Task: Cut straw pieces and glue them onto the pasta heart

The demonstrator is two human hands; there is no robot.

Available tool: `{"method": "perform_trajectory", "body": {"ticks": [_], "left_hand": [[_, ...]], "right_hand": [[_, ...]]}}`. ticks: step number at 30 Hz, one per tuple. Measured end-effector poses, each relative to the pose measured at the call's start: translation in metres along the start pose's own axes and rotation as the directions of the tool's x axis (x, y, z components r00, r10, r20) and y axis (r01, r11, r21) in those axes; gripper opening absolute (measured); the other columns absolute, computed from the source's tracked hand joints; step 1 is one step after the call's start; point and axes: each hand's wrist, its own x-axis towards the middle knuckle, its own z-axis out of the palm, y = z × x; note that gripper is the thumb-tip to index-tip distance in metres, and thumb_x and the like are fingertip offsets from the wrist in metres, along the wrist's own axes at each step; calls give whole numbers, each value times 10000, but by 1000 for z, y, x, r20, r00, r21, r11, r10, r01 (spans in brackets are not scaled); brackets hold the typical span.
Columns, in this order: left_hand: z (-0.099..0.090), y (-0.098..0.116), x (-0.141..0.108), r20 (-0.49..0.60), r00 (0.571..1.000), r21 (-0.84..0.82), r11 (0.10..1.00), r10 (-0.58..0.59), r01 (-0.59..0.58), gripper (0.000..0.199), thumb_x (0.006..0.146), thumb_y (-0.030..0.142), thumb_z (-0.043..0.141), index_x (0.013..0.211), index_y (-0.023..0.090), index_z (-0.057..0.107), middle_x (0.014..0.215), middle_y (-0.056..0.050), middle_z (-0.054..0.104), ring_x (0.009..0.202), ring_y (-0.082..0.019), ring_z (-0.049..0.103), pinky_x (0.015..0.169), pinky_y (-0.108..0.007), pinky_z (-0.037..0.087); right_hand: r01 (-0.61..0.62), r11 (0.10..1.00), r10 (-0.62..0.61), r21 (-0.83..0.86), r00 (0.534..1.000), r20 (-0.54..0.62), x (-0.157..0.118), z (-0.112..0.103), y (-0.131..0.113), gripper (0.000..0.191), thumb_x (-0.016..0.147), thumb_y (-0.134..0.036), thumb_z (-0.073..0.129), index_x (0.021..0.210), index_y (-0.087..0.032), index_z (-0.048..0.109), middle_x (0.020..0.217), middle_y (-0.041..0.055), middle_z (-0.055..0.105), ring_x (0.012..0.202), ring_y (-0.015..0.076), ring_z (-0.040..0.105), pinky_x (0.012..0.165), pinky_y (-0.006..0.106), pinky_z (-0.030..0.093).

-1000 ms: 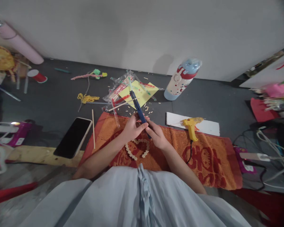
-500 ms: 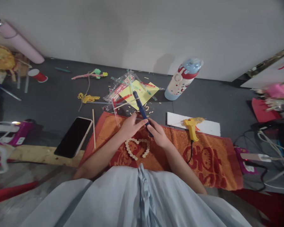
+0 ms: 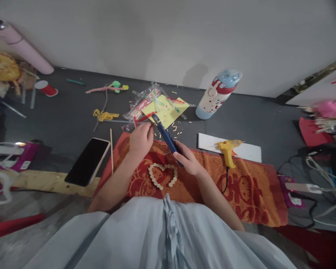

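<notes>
One table, dark grey, against a grey wall, pale timber showing at the near left edge. On it, as I see it from the near side: pink flask; red-and-white spool; yellow yarn; phone, screen dark, pale stick beside; clear packets, yellow paper, pale bits scattered about; bottle, upright; white board; orange-red towel, spread along the near edge; red paper, right.

Plain pale-grey wall behind, soft shadows on it. Dark grey tabletop meets its foot; bare wooden strip along the near edge, left side. Blotchy grey floor below. Light dim, diffuse.
</notes>
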Motion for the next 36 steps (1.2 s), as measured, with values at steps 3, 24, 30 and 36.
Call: {"method": "perform_trajectory", "body": {"ticks": [3,24,30,36], "left_hand": [[1,-3,-1,29,999,35,999,-16,15,167,857,159,435,752,196,559,798,-68,666,760,-202,625,658,-289,433],[-21,-19,19,558,827,-692,516,-62,506,323,738,423,708,909,157,643,733,-30,665,643,-154,638,485,-221,473],[-22,-19,20,573,818,-700,489,-52,521,332,712,440,729,847,149,643,685,-21,654,585,-135,613,481,-217,462],[-11,-15,14,336,913,-588,706,-231,395,209,722,292,675,872,148,700,745,-27,711,596,-139,632,568,-244,492]], "right_hand": [[28,999,-28,-43,1000,11,-1,-1,1,709,849,-652,486,1378,-180,475,1347,138,571,1254,324,517,1092,491,376],[106,989,-90,-106,985,145,-3,-18,-1,746,839,-672,485,1391,-171,444,1387,160,532,1265,327,513,1086,498,387],[120,988,-102,-93,979,178,-2,-21,-1,747,843,-663,490,1395,-163,436,1402,166,519,1272,321,511,1092,487,381],[94,985,-80,-143,991,103,-1,-16,-1,755,841,-658,494,1387,-142,424,1377,188,522,1274,336,497,1087,513,373]]}}
